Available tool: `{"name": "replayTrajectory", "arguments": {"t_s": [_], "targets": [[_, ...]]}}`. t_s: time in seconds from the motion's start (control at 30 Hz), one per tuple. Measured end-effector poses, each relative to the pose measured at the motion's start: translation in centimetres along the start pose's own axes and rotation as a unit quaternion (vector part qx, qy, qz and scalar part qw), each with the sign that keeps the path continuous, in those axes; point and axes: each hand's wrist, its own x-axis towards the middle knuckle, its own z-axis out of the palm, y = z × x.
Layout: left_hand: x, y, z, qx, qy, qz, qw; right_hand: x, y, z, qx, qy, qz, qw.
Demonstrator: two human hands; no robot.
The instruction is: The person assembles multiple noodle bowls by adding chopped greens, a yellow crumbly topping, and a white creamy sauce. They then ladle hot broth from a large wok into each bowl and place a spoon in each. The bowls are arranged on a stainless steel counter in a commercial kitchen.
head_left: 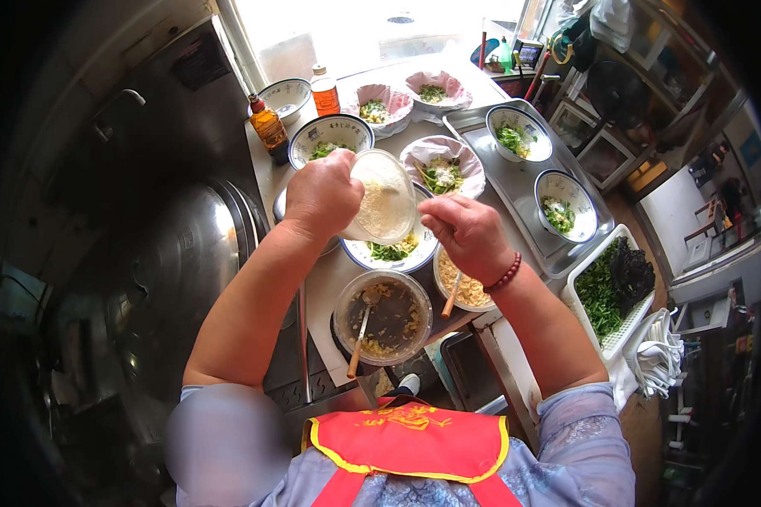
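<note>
- the tub [383, 166] of pale powder [380, 215] is held in mid-air over the bowl [389, 266], and the bowl's greens [391, 252] are partly hidden by it.
- for an even spread, the powder would best be scattered in small pinches across the greens, not dropped in one heap.
- the tub should be steadied and not tipped any further, as powder could be spilled over its lip.
- each pinch should be let go low over the bowl, so that none is strayed onto the chopped bits [473, 292] near the right hand [470, 237].
- the tub's left side is clasped by the left hand [323, 194], its back turned up and its forearm slanted inward.
- the right hand is poised at the tub's right edge, wrist bent inward, fingertips drawn together; whether powder is pinched between them cannot be told.
- the elbows are spread wide, the forearms angled toward each other.
</note>
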Motion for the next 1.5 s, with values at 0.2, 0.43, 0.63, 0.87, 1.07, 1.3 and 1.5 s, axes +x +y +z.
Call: {"name": "replayTrajectory", "arguments": {"t_s": [0.2, 0.43, 0.63, 0.87, 1.07, 1.3, 1.5], "targets": [[-2.2, -1.9, -0.1, -0.046, -0.025, -0.056, 0.997, -2.9, -2.7, 2.7, 0.42, 0.067, 0.462, 0.778], [-2.9, -6.9, -2.3, -0.077, -0.072, -0.192, 0.976, -2.9, -1.1, 2.7, 0.528, 0.183, 0.523, 0.644], [-2.7, -4.4, -4.8, -0.001, -0.07, -0.139, 0.988, -4.4, -0.3, 0.5, -0.026, 0.101, 0.228, 0.968], [-5.9, 6.6, -3.9, -0.48, -0.2, -0.108, 0.847, -15.1, -7.3, -13.6, 0.208, 0.299, 0.397, 0.843], [-15.0, 17.4, 6.8, -0.614, -0.29, -0.172, 0.714, -29.8, -15.8, -18.8, 0.042, 0.358, 0.48, 0.8], [-18.9, 19.3, 18.4, -0.5, -0.276, -0.116, 0.813, -39.3, -18.2, -16.7, -0.181, 0.255, 0.505, 0.804], [-19.4, 21.5, 22.4, -0.495, -0.286, -0.077, 0.817, -41.5, -16.8, -14.3, 0.078, 0.471, 0.581, 0.66]]}}
